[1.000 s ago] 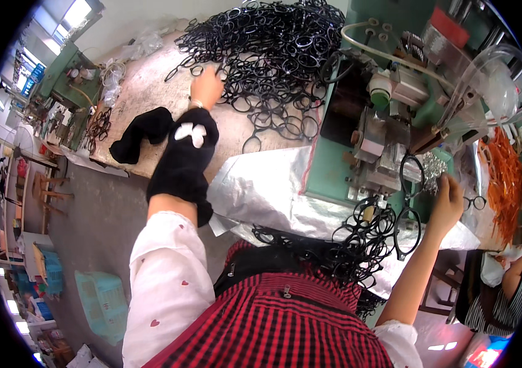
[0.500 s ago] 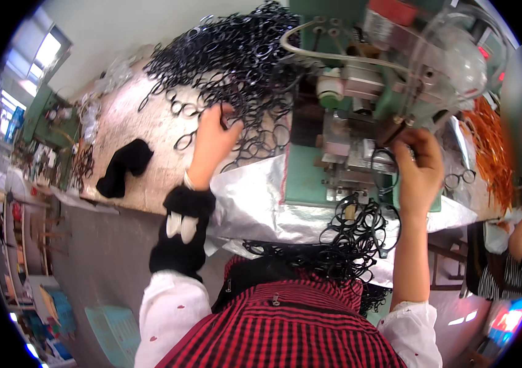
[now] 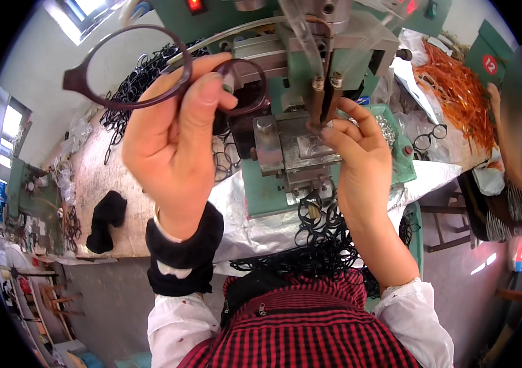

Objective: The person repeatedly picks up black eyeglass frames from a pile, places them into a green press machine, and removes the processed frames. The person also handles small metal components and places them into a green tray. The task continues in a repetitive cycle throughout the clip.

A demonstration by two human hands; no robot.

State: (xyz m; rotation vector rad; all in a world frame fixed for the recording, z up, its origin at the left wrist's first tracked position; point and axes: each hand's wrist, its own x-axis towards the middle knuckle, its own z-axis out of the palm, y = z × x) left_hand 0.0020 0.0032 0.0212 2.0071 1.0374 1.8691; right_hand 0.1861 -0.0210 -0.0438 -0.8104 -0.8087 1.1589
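My left hand (image 3: 178, 144) pinches the dark maroon, round-rimmed plastic eyeglass frame (image 3: 169, 97) near its bridge, raised beyond the near edge of the pale surface (image 3: 119, 178). I judge it light, stiff but snappable, best gripped there. My right hand (image 3: 364, 153) curls narrowly at the green metal machine (image 3: 262, 191); whether it holds anything, I cannot tell.

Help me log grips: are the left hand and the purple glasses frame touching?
Touching. The head view shows the left hand gripping the purple glasses frame near its middle, between thumb and fingers.
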